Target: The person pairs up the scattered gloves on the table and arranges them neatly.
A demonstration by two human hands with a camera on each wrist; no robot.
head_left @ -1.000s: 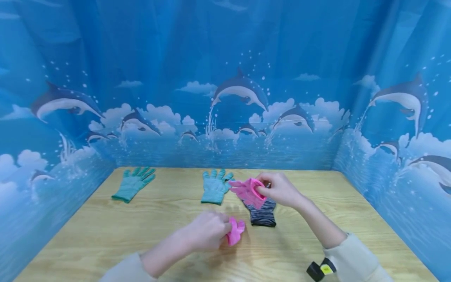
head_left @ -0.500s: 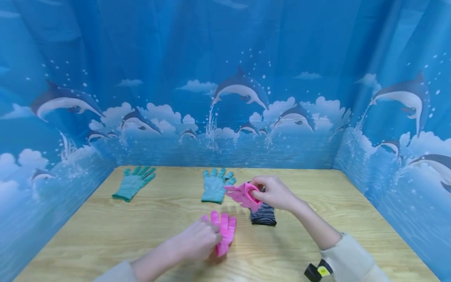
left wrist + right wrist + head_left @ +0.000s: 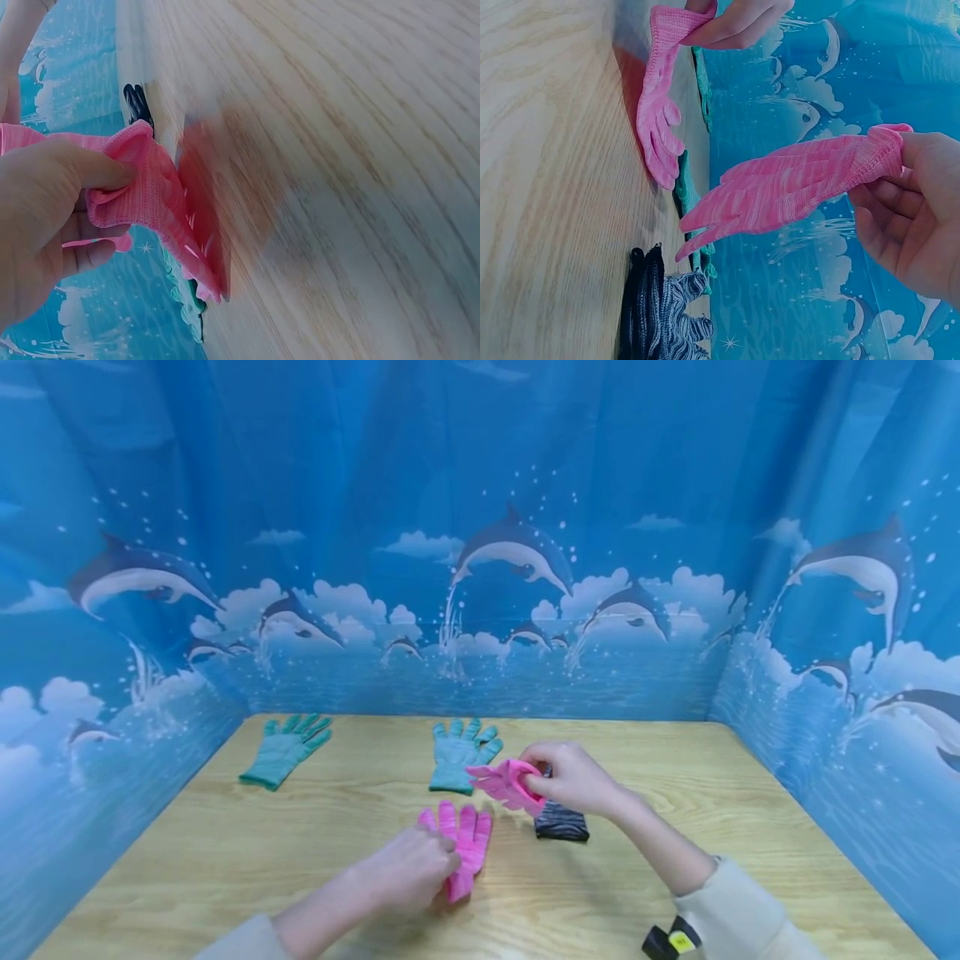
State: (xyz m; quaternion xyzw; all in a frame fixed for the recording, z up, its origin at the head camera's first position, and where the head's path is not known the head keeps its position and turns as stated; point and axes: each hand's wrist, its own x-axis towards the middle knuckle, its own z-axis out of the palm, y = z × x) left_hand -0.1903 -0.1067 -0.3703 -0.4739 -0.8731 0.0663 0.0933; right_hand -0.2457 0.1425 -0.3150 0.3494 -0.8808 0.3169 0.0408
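In the head view my left hand (image 3: 420,867) pinches the cuff of a pink knitted glove (image 3: 471,843), whose fingers point away from me. The left wrist view has the thumb inside that cuff (image 3: 139,161), with the glove slanting down to the table. My right hand (image 3: 570,779) grips a second pink glove (image 3: 504,783) by its cuff, off the table. Seen from the right wrist, this glove (image 3: 795,184) hangs with its fingers away from the hand. Under it lies a black-and-grey glove (image 3: 561,822), partly hidden by the right hand and the pink glove.
A green glove (image 3: 454,756) lies flat at the table's back middle, and another green glove (image 3: 285,750) at the back left. The wooden table (image 3: 187,860) is bordered by a blue dolphin curtain (image 3: 360,527). A black strap device (image 3: 671,939) is near the right sleeve.
My left hand has moved left and toward me with its pink glove, which now shows its spread fingers. My right hand has shifted slightly left and lower, holding the other pink glove.
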